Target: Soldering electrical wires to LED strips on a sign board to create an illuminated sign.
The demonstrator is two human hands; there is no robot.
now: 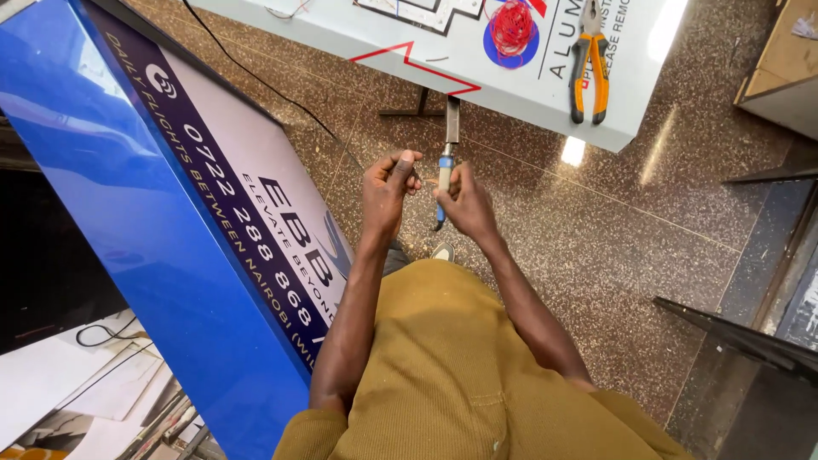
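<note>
My right hand (467,202) is closed around a slim tool (445,166) that has a blue and white handle and a flat grey metal blade pointing away from me. My left hand (388,183) is right beside it, thumb and fingers pinched together near the tool's handle. It may hold something thin, but that is too small to make out. Both hands are held above the speckled brown floor (596,238), in front of my mustard-coloured clothing.
A tall blue and white sign box (170,230) leans at my left. Ahead, a white sign panel (460,51) carries orange-handled pliers (590,64) and a coil of red wire (511,25). A black cable (273,89) runs across the floor. Dark metal frame pieces (741,341) lie at right.
</note>
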